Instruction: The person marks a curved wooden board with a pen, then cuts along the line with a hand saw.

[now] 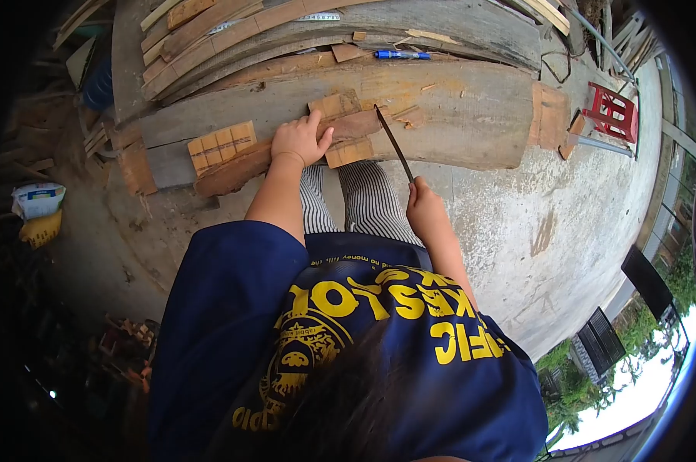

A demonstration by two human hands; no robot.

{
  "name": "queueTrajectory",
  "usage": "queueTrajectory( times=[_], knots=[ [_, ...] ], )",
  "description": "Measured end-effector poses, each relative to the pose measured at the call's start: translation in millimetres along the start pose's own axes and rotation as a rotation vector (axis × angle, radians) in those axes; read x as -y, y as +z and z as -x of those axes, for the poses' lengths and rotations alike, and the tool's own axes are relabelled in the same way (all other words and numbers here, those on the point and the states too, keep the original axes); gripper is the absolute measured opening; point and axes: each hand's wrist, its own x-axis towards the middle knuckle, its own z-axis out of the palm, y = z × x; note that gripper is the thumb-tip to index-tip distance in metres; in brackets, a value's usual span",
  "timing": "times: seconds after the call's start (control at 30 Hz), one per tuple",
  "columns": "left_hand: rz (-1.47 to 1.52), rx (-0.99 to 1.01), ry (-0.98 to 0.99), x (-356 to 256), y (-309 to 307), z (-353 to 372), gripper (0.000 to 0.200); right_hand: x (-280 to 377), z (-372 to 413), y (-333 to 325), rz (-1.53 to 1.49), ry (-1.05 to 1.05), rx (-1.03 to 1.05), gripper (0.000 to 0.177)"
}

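Wood strip (244, 165) at 11 o'clock, over plank (471, 115). My left hand (298, 142) lies across it; can't tell if gripping. My right hand (427, 209) clenched on dark-bladed tool (395, 145), tip aimed 11 o'clock.

And here's a navy T-shirt (440, 393), filling the lower centre, bold yellow lettering (421, 306) splashed across it, a round yellow emblem (305, 354) alongside, a loose short sleeve (236, 262) at centre-left, and above, black-and-white striped trousers (371, 199)!
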Motion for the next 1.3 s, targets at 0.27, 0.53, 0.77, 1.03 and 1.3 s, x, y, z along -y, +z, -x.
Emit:
queueTrajectory(
  times=[0.27,0.53,0.77,1.03,1.3],
  knots=[
    [0.010,-0.025,0.025,0,1,-1,0.036,6,0,-20,0.019,-0.030,0.047,0.023],
    [0.033,-0.035,0.040,2,3,-1,0.059,25,-64,28,0.017,-0.043,-0.046,0.025],
    [-0.014,0.084,-0.031,-2,-5,-2,0.067,10,2,-2,0.005,0.040,-0.003,0.023],
    [-0.025,0.022,-0.006,0,1,-2,0.070,35,-68,29,-0.057,-0.022,-0.067,0.026],
    [-0.019,0.058,-0.014,-1,-2,-2,0.069,7,-7,6,-0.018,0.055,-0.015,0.024]
  ],
)
